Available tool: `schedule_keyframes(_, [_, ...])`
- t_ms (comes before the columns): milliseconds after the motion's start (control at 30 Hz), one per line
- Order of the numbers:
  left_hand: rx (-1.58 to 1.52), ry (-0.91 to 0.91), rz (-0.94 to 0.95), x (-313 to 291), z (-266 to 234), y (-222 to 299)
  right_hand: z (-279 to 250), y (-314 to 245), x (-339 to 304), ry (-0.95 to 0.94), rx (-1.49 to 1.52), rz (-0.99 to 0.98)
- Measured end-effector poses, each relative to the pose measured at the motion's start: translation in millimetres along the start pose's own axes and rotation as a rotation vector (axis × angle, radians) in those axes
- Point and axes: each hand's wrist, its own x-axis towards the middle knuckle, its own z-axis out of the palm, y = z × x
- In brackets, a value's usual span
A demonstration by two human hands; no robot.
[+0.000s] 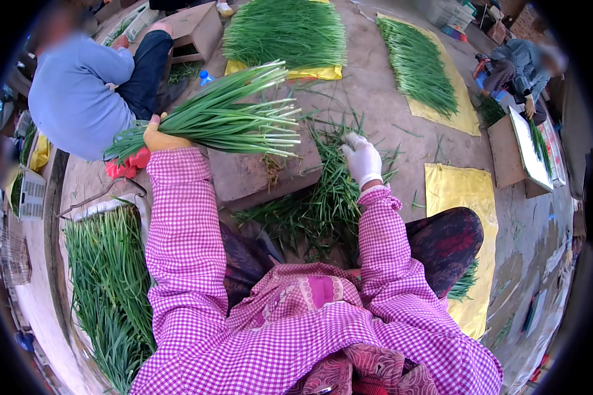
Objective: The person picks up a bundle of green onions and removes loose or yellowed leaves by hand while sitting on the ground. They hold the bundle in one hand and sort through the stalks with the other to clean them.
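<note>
My left hand point(163, 136), in a yellowish glove, is closed around a thick bunch of garlic chives point(224, 122). The pale stem ends point right, and the green leaf tips hang to the left past my wrist. The bunch is held above a low wooden box point(257, 178) that stands in front of me. My right hand point(361, 158), white-gloved, hovers to the right over a heap of loose chive leaves point(326, 197). Its fingers are loosely bent and a little apart, with nothing visible in them. The heap lies on the ground beside the box and between my legs.
At my left lies a crate of chives point(109, 276). Ahead, chives point(283, 33) are spread on yellow sheets; another yellow sheet point(464, 191) lies at my right knee. A person in blue point(79, 92) sits close at left; another person point(524, 72) works far right.
</note>
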Motion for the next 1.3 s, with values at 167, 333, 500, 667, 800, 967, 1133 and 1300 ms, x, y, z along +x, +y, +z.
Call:
schedule_keyframes(167, [0.084, -0.023, -0.086, -11, 0, -8, -3, -85, 4, -0.216, 0.831, 0.041])
schedule_keyframes(333, [0.094, -0.098, -0.187, -29, 6, -20, 28, -110, 15, -0.088, 0.241, -0.186])
schedule_keyframes(500, [0.154, -0.191, -0.212, -25, 3, -28, 59, -105, 26, -0.123, 1.138, 0.205])
schedule_keyframes(667, [0.186, -0.216, -0.226, -18, -7, -24, 21, -116, 19, -0.499, 1.789, 0.472])
schedule_keyframes(800, [0.182, -0.195, -0.258, -25, 3, -22, -8, -123, 6, -0.548, 1.779, 0.42])
schedule_keyframes(967, [0.187, -0.175, -0.248, -23, 6, -20, -19, -117, -10, -0.549, 1.66, 0.129])
schedule_keyframes(1133, [0.145, -0.164, -0.189, 1, -5, -11, -15, -57, 1, -0.33, 1.615, -0.616])
schedule_keyframes(1300, [0.114, -0.153, -0.122, 10, -17, 14, -41, 34, 11, -0.104, 0.741, 0.21])
